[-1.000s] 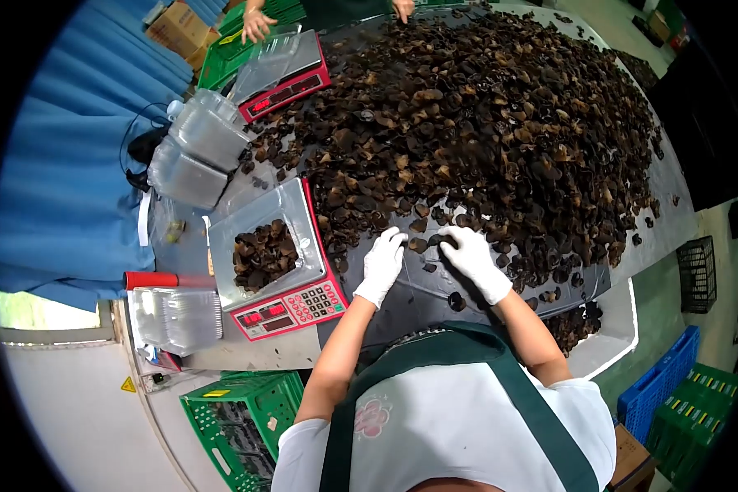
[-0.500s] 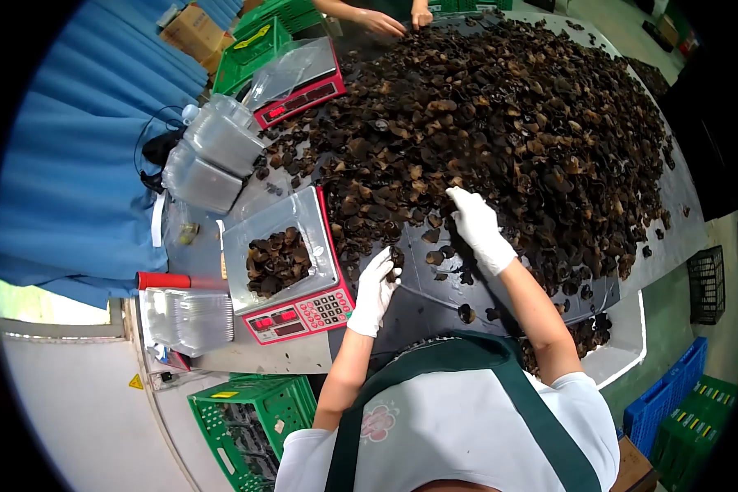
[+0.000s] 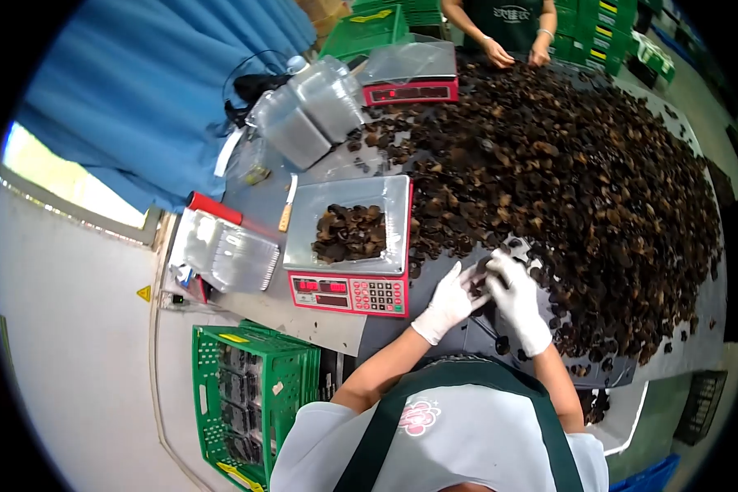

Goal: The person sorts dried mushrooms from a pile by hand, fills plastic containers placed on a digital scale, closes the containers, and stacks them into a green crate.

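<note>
A large heap of dark wood ear mushrooms (image 3: 582,189) covers the table. At its near edge my two white-gloved hands meet. My left hand (image 3: 448,305) is curled around a few dark mushroom pieces (image 3: 481,289). Coming in from the right, my right hand (image 3: 518,302) has its bent fingers on the same pieces, partly hiding them. Left of my hands, a red-framed digital scale (image 3: 348,291) carries a clear plastic tray (image 3: 303,220) partly filled with mushrooms (image 3: 350,234).
Stacks of clear plastic containers (image 3: 295,131) (image 3: 231,256) stand at the left. A knife (image 3: 288,205) lies beside the scale. Farther back are a second scale (image 3: 410,90) and a co-worker's hands (image 3: 500,54) at the heap. Green crates (image 3: 291,394) sit below the table's left side.
My right hand has come back from the heap to meet my left hand over the mushroom pieces. The camera view has turned, showing more of the co-worker.
</note>
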